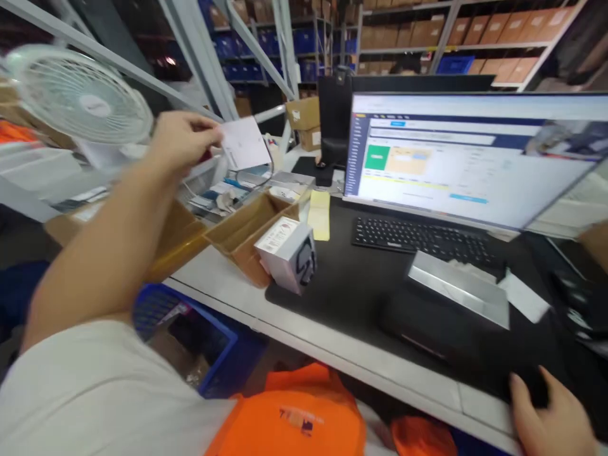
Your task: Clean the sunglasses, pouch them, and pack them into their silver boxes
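My left hand (183, 140) is raised at the left, its fingers pinched on a small white paper slip (243, 144) held above a clutter of papers. My right hand (551, 415) rests at the desk's near right edge, fingers curled over a dark object I cannot make out. A small white product box (287, 253) with a label on top stands on the black desk mat (361, 285), beside an open cardboard box (242, 233).
A wide monitor (475, 158) and black keyboard (420, 237) sit behind the mat. A silver flat device (458, 288) lies before the keyboard. A white fan (78, 95) stands far left. A blue crate (199, 335) sits under the desk; orange fabric (299, 415) lies at my lap.
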Demonstrator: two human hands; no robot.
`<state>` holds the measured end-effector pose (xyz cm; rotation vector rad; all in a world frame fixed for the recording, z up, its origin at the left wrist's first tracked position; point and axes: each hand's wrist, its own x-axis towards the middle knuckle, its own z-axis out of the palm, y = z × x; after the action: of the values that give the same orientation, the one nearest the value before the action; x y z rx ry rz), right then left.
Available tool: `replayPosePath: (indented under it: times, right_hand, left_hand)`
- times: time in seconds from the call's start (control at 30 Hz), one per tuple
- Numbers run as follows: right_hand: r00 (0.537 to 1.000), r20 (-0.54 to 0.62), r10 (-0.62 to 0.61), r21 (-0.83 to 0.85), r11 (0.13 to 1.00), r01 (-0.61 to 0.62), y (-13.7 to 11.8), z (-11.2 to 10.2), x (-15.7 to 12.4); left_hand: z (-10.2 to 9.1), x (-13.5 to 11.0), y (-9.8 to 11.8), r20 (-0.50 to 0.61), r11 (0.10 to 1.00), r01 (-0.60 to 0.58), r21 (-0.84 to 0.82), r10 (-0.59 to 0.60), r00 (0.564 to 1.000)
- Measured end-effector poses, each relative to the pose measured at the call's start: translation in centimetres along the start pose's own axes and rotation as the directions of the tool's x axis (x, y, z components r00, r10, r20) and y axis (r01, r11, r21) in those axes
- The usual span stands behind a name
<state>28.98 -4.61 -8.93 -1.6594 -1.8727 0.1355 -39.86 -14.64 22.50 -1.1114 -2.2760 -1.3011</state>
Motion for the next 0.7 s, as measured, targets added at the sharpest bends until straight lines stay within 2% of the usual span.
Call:
replayPosePath:
  times: [0.07,0.17,0.23,0.3,0.37,0.47,0.53,0.57,0.63,0.7]
  right_hand:
    - [0.999,0.008,0.035,-0.004,0.999,-0.035,1.0,0.1,-0.4]
    - [1.0,0.009,0.021,0.08,0.997,-0.022,1.7,0.3,-0.5]
    - [1.0,0.0,0.02,0.131,0.991,-0.02,1.9,0.2,-0.5]
    - [1.0,-0.006,0.021,0.179,0.984,-0.02,1.9,0.0,-0.5]
    - [1.0,-0.012,0.022,0.221,0.975,-0.019,1.9,-0.2,-0.6]
    - [1.0,-0.016,0.021,0.271,0.963,-0.016,2.0,-0.4,-0.7]
    - [1.0,-0.012,0.025,0.298,0.954,-0.021,2.2,-0.5,-0.8]
    - [1.0,-0.011,0.029,0.312,0.95,-0.024,2.3,-0.5,-0.8]
    - [0.999,-0.004,0.037,0.333,0.942,-0.034,2.5,-0.6,-0.7]
    - [0.999,0.006,0.047,0.341,0.939,-0.046,2.5,-0.8,-0.5]
  left_hand:
    - [-0.1,-5.0,4.9,0.095,0.986,-0.127,-0.112,0.137,0.986]
    - [0.8,-11.7,12.3,0.173,0.938,-0.312,-0.155,0.336,0.926]
    - [3.3,-15.0,16.3,0.24,0.897,-0.348,-0.272,0.414,0.878]
    - [7.8,-17.3,19.1,0.319,0.866,-0.308,-0.393,0.443,0.838]
    - [13.6,-18.8,20.8,0.381,0.874,-0.263,-0.409,0.425,0.821]
    - [22.5,-20.7,22.1,0.446,0.869,-0.281,-0.407,0.458,0.769]
    - [27.1,-22.1,22.7,0.542,0.863,-0.288,-0.415,0.488,0.684]
    - [28.8,-22.8,23.0,0.594,0.861,-0.301,-0.41,0.502,0.629]
    - [30.9,-24.0,23.4,0.677,0.855,-0.344,-0.388,0.517,0.523]
    - [31.6,-25.0,23.4,0.712,0.849,-0.377,-0.37,0.52,0.471]
